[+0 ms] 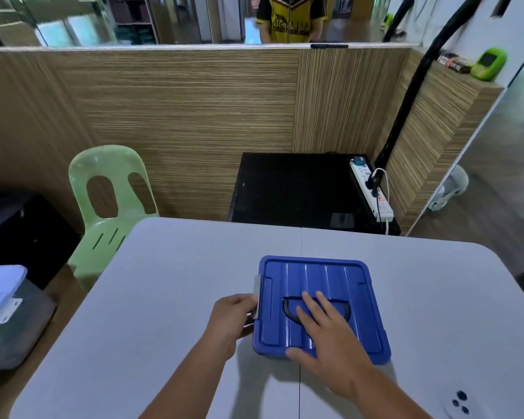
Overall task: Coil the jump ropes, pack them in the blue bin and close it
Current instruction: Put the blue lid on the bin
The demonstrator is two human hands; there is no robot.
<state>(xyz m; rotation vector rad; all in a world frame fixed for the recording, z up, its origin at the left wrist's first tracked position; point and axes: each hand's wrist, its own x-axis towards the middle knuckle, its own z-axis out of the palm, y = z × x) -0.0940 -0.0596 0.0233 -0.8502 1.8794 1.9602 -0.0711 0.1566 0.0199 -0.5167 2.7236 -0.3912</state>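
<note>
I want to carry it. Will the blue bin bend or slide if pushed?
Likely stiff: its ribbed lid looks flat under the right hand. Low and wide, the blue bin should not tip. It may slide on the smooth table.

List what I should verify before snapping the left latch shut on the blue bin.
1. Blue lid seated level, no rope poking out at the visible edges: ok.
2. Right hand pressing flat on the lid to steady it: ok.
3. Left hand gripping the grey latch: ok.
4. Grey latch fully clicked down: cannot tell.
5. Jump ropes all inside: cannot tell, the lid hides them.
</note>
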